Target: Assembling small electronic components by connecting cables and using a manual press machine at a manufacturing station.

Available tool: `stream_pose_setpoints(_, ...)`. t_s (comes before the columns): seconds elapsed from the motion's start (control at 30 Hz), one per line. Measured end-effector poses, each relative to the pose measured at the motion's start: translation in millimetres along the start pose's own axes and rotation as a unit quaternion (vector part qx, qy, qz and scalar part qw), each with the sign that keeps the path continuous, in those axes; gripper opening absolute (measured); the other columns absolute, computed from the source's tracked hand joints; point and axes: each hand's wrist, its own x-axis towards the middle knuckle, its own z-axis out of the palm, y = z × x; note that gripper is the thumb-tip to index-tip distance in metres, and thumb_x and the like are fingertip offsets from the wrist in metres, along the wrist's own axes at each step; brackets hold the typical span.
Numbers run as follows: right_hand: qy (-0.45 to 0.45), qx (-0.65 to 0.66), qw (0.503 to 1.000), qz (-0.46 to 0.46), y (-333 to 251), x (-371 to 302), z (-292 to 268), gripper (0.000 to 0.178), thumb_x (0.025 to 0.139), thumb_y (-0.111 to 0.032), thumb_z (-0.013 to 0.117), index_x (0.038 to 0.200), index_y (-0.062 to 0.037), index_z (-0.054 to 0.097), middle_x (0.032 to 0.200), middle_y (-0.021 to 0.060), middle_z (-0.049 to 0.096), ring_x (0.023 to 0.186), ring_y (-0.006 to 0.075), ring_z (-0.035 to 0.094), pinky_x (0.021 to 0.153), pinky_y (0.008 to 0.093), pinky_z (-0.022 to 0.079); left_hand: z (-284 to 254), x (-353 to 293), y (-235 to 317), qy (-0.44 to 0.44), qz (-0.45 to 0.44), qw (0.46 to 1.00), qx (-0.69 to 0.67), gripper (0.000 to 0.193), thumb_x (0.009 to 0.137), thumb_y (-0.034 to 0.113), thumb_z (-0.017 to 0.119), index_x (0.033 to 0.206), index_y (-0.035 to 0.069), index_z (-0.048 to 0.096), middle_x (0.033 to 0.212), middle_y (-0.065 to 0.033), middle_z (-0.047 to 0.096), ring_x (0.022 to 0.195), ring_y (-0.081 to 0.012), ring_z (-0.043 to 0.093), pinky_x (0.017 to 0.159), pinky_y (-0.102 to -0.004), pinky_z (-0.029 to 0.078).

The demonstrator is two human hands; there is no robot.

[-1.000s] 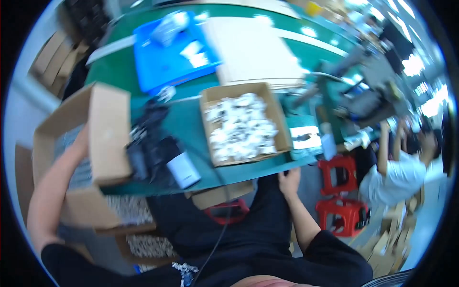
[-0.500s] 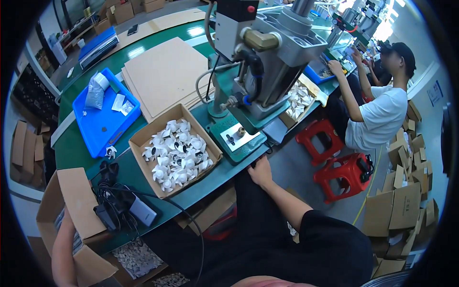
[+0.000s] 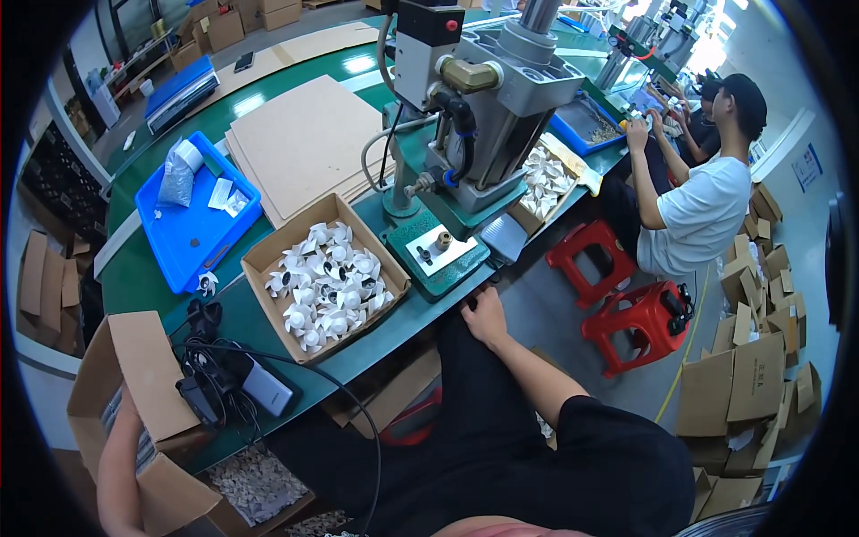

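My left hand is down inside an open cardboard carton (image 3: 154,371) at the lower left. A flap covers its fingers, and only the wrist and left forearm (image 3: 121,465) show. Bundled grey strip-like pieces, partly visible, lie in that carton beside the wrist. At the bench's front edge, just below the green base of a bench press (image 3: 438,259), rests my right hand (image 3: 485,315). Its fingers are bent at the edge; whatever they close on is hidden. A shallow cardboard box (image 3: 255,268) full of white plastic fan wheels (image 3: 331,282) stands left of the press.
A blue tray (image 3: 161,255) holds a plastic bag and small packets. Black cables and a power adapter (image 3: 268,389) lie near the carton. Cardboard sheets (image 3: 300,134) sit behind. Red stools (image 3: 631,327) and a seated co-worker (image 3: 707,206) are to the right. More cartons line the wall.
The view has shifted slightly. Both my hands stay in about the same places. The co-worker's raised hands have moved near the far tray.
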Motion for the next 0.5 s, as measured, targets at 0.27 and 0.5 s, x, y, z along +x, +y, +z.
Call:
stream_pose_setpoints(0.27, -0.001, -0.001, 1.000, 0.001, -3.3, -1.7, -4.4, 0.021, 0.076, -0.019, 0.063, 0.089, -0.0031, 0.067, 0.102, 0.0189, 0.059, 0.095, 0.0376, 0.055, 0.085, 0.0455, 0.048, 3.9, 65.9, 30.2, 0.007, 0.088, 0.987, 0.132, 0.055, 0.092, 0.027, 0.054, 0.140, 0.003, 0.039, 0.141, -0.0166, 0.047, 0.127, -0.0302, 0.046, 0.108, -0.0416, 0.037)
stream_pose_setpoints(0.5, -0.066, 0.004, 0.998, 0.024, -3.5, 5.7, 14.0, 0.039, 0.080, -0.022, 0.064, 0.113, -0.0013, 0.063, 0.120, 0.0229, 0.054, 0.109, 0.0414, 0.051, 0.095, 0.0452, 0.044, 20.9, 107.2, 42.5, 0.023, 0.101, 0.969, 0.224, 0.059, 0.086, 0.028, 0.066, 0.135, 0.003, 0.047, 0.137, -0.0181, 0.050, 0.125, -0.0311, 0.048, 0.107, -0.0420, 0.038)
